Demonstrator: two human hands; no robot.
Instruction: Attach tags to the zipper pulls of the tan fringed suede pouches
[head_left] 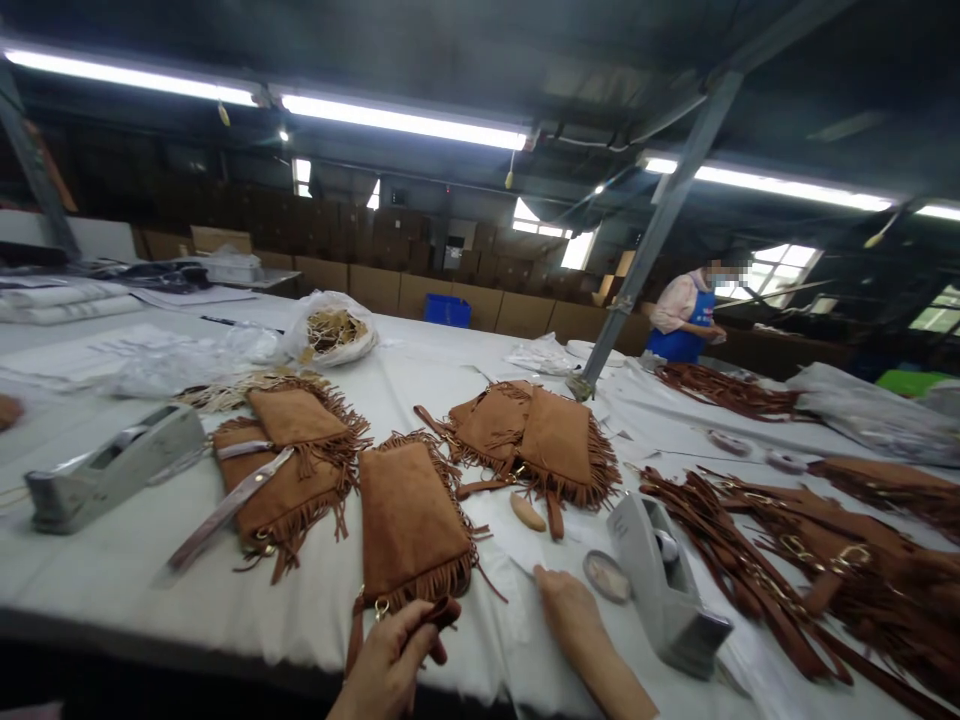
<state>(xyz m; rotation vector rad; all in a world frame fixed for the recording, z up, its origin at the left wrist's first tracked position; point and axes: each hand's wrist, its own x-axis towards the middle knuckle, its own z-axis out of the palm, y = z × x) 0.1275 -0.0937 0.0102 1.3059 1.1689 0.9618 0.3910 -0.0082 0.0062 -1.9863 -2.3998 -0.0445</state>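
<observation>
- Left grip [386, 655], nearest the lens at bottom centre: thumb and fingers closed on a brown strap [446, 611], its folded end poking out past the fingertips.
- Fringed pouch [409, 515] lies flat on the white surface [289, 625], just beyond that hand; metal ring [382, 608] at its near edge.
- Right grip [566, 605]: low over the surface, fingers curled; from my feed I cannot tell whether it pinches anything.
- Tape roll [607, 577] just beside it, then a grey dispenser [667, 590].
- I see more pouches left [296, 415] and farther back [559, 435]; brown straps heaped right [727, 560].
- Co-worker [686, 310] in blue apron, well apart.
</observation>
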